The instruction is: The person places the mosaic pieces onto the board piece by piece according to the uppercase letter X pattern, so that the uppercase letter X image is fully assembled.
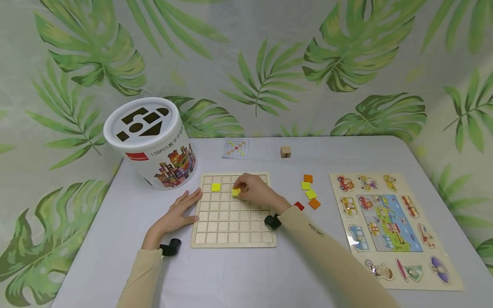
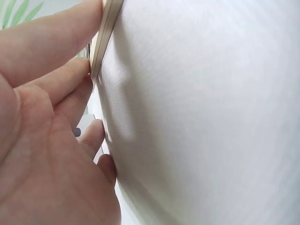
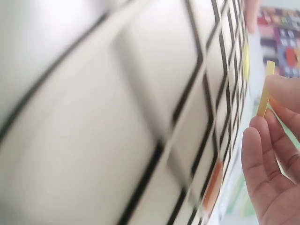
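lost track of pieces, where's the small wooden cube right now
In the head view the small wooden cube sits alone near the table's far edge, right of the pattern card and beyond the loose coloured tiles.

White bucket (image 1: 154, 143) with shape holes in the lid, standing at the left rear of the grey table (image 1: 246, 273). Small pattern card (image 1: 236, 148) and a wooden cube (image 1: 285, 151) near the back edge. Vehicle puzzle board (image 1: 393, 226) lying flat on the right. Leaf-print cloth (image 1: 269, 64) hanging behind.
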`<state>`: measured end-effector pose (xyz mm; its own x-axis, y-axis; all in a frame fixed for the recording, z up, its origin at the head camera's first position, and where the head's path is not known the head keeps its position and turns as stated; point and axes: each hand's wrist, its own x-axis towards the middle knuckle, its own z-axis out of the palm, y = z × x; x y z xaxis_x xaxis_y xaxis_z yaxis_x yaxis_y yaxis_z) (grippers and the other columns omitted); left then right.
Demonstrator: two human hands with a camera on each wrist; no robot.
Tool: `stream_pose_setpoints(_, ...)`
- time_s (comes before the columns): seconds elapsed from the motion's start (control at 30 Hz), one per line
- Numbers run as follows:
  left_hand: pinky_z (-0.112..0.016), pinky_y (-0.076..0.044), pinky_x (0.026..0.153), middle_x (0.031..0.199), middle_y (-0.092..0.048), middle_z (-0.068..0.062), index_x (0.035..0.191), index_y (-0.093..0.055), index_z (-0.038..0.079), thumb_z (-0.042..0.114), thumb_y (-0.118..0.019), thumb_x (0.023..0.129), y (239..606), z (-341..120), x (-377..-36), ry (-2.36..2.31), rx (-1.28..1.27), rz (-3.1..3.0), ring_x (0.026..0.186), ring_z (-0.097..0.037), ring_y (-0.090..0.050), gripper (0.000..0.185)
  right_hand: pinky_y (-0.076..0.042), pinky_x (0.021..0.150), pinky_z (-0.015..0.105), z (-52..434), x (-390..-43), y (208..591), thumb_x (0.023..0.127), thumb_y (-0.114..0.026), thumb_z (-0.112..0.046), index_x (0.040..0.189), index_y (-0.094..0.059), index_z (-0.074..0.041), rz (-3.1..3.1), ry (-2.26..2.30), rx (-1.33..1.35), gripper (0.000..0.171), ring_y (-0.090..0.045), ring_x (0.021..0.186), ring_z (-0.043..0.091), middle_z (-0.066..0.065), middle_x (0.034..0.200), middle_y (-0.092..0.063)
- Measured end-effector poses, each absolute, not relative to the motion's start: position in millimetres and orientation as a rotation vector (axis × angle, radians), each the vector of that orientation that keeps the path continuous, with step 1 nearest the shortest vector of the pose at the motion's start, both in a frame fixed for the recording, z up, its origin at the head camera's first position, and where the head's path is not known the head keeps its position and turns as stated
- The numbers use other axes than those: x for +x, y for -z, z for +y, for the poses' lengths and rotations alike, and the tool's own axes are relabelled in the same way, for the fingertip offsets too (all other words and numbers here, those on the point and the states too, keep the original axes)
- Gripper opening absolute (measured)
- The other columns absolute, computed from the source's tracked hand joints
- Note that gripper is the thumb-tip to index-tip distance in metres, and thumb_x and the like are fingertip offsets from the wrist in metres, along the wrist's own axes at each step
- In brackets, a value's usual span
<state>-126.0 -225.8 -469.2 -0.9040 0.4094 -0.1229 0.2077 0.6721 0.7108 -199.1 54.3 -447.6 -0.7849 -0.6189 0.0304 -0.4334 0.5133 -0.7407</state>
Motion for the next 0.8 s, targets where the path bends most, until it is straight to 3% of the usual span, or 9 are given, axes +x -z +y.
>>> stream_pose_setpoints(0.4, -0.06, -0.001, 0.101, 0.149, -0.015, -0.004, 0.142, -0.026, 0.011, 0.016, -0.064, 0.082, 472, -225, -128, -1.057, 0.467, 2.614, 0.135, -0.033, 0.0, 0.071, -0.042, 0.069, 0.021, 12, -197, 454, 0.078, -0.063, -0.001, 0.095, -0.064, -0.007, 2.604, 0.869, -0.92, 0.018, -0.047, 0.075, 0.013, 0.002, 0.087, -0.054)
stream_pose_setpoints(0.8, -0.061, -0.001, 0.1, 0.149, -0.015, -0.004, 0.142, -0.026, 0.01, 0.014, -0.063, 0.082, 470, -224, -126, -1.08, 0.472, 2.616, 0.135, -0.033, 0.0, 0.071, -0.044, 0.069, 0.021, 29, -196, 453, 0.079, -0.061, 0.001, 0.096, -0.063, -0.004, 2.567, 1.063, -0.865, 0.019, -0.05, 0.078, 0.012, 0.003, 0.089, -0.057)
